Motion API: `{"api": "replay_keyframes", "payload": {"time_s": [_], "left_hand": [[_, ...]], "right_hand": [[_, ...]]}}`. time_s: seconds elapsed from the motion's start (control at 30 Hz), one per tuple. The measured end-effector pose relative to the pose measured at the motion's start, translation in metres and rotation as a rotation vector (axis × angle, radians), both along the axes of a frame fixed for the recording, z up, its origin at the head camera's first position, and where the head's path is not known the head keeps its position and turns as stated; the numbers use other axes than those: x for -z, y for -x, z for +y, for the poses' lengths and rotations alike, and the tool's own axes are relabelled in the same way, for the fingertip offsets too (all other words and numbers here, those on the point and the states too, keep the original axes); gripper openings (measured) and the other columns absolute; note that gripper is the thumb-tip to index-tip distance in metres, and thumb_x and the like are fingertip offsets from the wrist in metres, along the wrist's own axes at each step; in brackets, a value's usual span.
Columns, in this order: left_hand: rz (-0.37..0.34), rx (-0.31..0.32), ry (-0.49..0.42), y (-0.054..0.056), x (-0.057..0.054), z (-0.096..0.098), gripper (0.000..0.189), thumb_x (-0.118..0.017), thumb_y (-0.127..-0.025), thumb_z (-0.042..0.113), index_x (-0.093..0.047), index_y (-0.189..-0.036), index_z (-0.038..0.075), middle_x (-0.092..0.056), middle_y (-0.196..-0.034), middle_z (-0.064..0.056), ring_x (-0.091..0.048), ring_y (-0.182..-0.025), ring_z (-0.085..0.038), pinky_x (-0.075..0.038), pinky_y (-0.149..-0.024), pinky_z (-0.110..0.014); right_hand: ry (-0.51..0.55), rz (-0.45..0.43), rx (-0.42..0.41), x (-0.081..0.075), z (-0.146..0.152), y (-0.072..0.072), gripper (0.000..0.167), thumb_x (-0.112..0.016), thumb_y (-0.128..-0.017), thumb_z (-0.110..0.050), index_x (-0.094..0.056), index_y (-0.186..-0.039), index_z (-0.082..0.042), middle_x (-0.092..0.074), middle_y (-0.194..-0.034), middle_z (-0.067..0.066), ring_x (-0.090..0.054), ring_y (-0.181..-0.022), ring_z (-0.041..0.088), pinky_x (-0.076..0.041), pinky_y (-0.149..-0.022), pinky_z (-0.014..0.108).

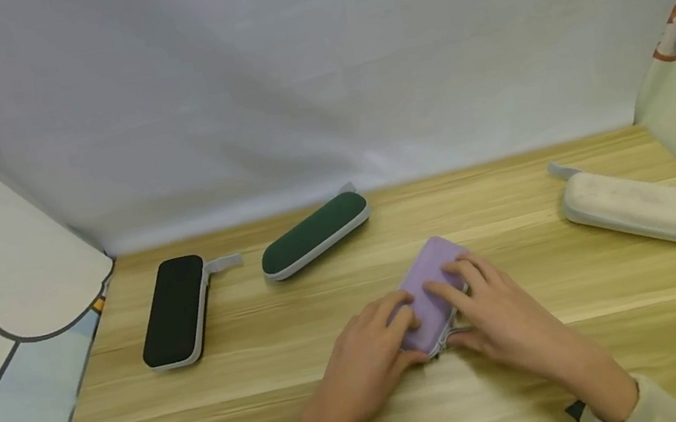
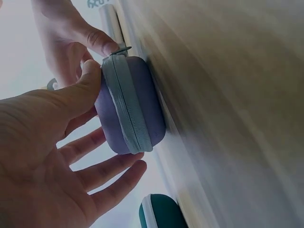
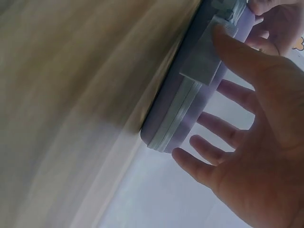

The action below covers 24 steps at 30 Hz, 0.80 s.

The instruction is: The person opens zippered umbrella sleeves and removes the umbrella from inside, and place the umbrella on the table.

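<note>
A purple zip case lies aslant on the wooden table between both hands. My left hand grips its left side, fingertips on the lid and thumb at the near end. From the right, my right hand holds it with fingers on top and thumb low against the side. In the right wrist view that thumb lies on a grey strap along the case's side. A pale zipper runs round the case, its halves together in the left wrist view. The pull tab sits beside the right thumb.
A black case with a grey strap lies at the left, and a dark green case lies farther back near the middle. At the right is a cream case. A white cloth hangs behind the table; printed cloths flank it.
</note>
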<state>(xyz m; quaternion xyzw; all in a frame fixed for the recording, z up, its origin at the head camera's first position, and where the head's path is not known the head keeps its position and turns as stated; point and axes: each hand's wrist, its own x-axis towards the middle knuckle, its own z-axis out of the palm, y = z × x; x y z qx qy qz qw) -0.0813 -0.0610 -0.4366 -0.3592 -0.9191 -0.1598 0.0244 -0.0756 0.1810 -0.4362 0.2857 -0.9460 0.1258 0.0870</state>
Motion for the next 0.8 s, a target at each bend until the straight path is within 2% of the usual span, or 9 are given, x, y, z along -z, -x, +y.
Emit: {"api": "replay_keyframes", "payload": {"time_s": [0.2,0.4,0.5,0.7,0.8], "left_hand": [[-0.012,0.052,-0.050,0.009,0.001,-0.002,0.036,-0.078,-0.086,0.046,-0.064,-0.108,0.022,-0.060,-0.143,0.002,-0.063,-0.124,-0.020,-0.057,-0.094,-0.038],[-0.035,0.114,-0.086,0.018,0.001,-0.005,0.037,-0.080,-0.085,0.038,-0.064,-0.113,0.021,-0.059,-0.147,0.003,-0.063,-0.126,-0.019,-0.055,-0.096,-0.038],[-0.060,0.128,-0.103,0.019,0.000,-0.005,0.037,-0.080,-0.085,0.034,-0.063,-0.115,0.020,-0.058,-0.150,0.003,-0.062,-0.131,-0.019,-0.055,-0.099,-0.039],[-0.032,0.105,-0.111,0.021,0.000,-0.005,0.038,-0.083,-0.085,0.028,-0.066,-0.118,0.020,-0.061,-0.149,0.002,-0.065,-0.128,-0.020,-0.057,-0.096,-0.039],[-0.014,0.047,-0.095,0.021,-0.001,-0.006,0.038,-0.083,-0.087,0.029,-0.067,-0.121,0.020,-0.062,-0.147,0.001,-0.066,-0.126,-0.021,-0.057,-0.098,-0.040]], "right_hand": [[0.020,-0.003,0.002,-0.002,0.002,0.001,0.073,-0.096,-0.073,-0.033,-0.066,-0.136,-0.014,-0.057,-0.139,0.023,-0.048,-0.138,0.048,-0.047,-0.106,0.065],[0.029,-0.031,0.012,-0.004,0.006,0.002,0.069,-0.096,-0.074,-0.028,-0.065,-0.134,-0.013,-0.048,-0.158,0.019,-0.033,-0.151,0.049,-0.038,-0.113,0.069],[0.032,-0.047,0.012,-0.005,0.007,0.001,0.065,-0.095,-0.075,-0.026,-0.065,-0.131,-0.011,-0.049,-0.159,0.017,-0.034,-0.152,0.046,-0.033,-0.117,0.069],[0.012,-0.030,0.033,-0.005,0.007,0.004,0.067,-0.096,-0.074,-0.029,-0.064,-0.130,-0.010,-0.058,-0.148,0.014,-0.048,-0.143,0.043,-0.041,-0.112,0.066],[-0.009,-0.034,0.075,-0.005,0.008,0.005,0.074,-0.095,-0.076,-0.033,-0.062,-0.139,-0.011,-0.058,-0.144,0.013,-0.051,-0.139,0.042,-0.044,-0.108,0.065]]}}
